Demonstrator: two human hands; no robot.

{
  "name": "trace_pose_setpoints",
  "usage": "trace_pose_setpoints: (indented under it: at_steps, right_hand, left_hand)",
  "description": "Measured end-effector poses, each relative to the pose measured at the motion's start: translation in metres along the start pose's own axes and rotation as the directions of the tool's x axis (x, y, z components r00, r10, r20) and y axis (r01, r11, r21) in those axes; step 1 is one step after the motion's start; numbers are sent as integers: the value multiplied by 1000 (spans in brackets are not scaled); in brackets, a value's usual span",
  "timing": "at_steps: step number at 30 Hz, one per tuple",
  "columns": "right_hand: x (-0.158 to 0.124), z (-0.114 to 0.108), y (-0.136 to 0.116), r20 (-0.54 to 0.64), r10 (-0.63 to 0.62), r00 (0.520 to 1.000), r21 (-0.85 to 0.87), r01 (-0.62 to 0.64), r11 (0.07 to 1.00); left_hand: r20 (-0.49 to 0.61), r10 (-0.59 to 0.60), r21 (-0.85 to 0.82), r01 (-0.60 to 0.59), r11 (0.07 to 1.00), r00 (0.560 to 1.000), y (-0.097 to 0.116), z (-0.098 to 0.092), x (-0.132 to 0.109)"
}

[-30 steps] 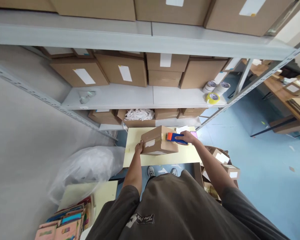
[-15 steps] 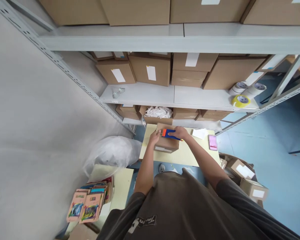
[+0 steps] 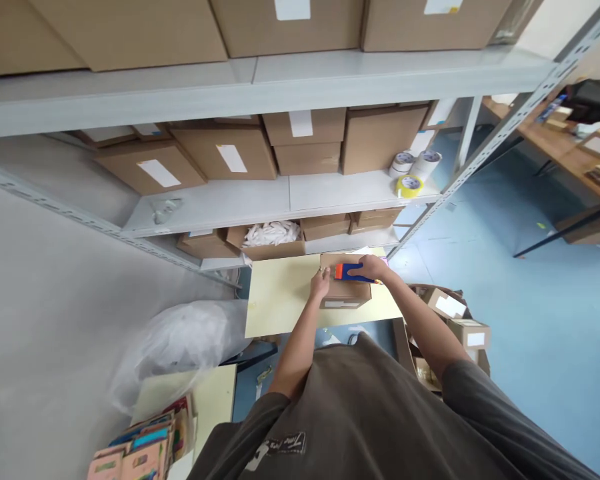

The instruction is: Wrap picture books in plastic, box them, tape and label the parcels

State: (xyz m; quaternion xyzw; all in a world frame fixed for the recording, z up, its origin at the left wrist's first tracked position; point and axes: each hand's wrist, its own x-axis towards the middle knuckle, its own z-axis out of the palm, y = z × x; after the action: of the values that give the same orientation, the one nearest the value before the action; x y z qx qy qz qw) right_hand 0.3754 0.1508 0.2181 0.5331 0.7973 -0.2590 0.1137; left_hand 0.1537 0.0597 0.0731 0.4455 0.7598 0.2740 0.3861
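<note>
Right hand (image 3: 373,268) gripped a blue-and-orange tape dispenser (image 3: 353,273), fingers around its body, orange end toward the left hand (image 3: 321,283). Left hand was at the left side of the carton (image 3: 346,292), fingertips by its top edge; couldn't tell if closed or just resting.

Grey metal rack (image 3: 275,101) stood behind the far edge of the pale yellow bench (image 3: 277,293), brown storage boxes (image 3: 307,160) along its shelves. Second pale table (image 3: 217,387) sat off the bench's near left corner, pink-covered books (image 3: 143,460) stacked on it. Clear plastic bag (image 3: 195,333) bulged beside the bench's left edge. Small boxes (image 3: 470,335), some white-labelled, were piled beyond the near right corner.

Open box (image 3: 275,251) of white pieces (image 3: 273,233) was on the lower shelf. Carton: brown, right half of the bench, well apart from the left edge, pale label facing the near edge. Dispenser was over the carton's top; couldn't tell if touching. Tape rolls (image 3: 409,187), one yellow, others paler, were grouped at the middle shelf's right end.
</note>
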Motion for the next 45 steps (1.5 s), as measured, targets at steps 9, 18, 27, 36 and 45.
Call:
trace_pose_setpoints:
  at_steps: [9, 18, 27, 36, 45]
  right_hand:
    - [-52, -18, 160, -61, 222, 973, 137, -212, 968]
    - [-5, 8, 53, 7, -5, 1000, 251, 3, 968]
    - [67, 67, -135, 87, -119, 989, 78, 113, 991]
    - [85, 91, -174, 152, -59, 987, -132, 80, 988]
    - [63, 75, -98, 167, -36, 985, -80, 50, 996]
  left_hand:
    - [10, 4, -10, -4, 1000, 1000, 0, -11, 14]
    - [-36, -75, -265, 63, 962, 997, -65, -81, 18]
    - [-215, -168, -98, 150, 984, 962, -126, -169, 13]
    - [-70, -178, -44, 175, 984, 982, -134, -114, 15]
    - [-77, -208, 164, 218, 962, 975, -91, -45, 17]
